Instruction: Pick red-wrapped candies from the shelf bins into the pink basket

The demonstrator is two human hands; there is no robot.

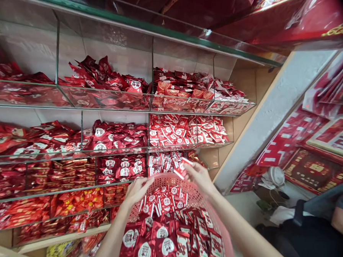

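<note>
A pink plastic basket with a perforated wall is tilted in front of me, filled with wrapped red packets. My left hand is closed on its far left rim. Between the thumb and fingers of my right hand is a small red-and-white candy packet, held above the far right rim. Matching small packets lie at the far end of the basket. Darker red packets with white round labels fill the near left, and narrower packets with pictures the near right.
Glass shelves with dividers hold heaps of red packets ahead and to the left. Small red-and-white packets sit just beyond the basket. A seated person, partly visible, is at the lower right. Red decorations line the right wall.
</note>
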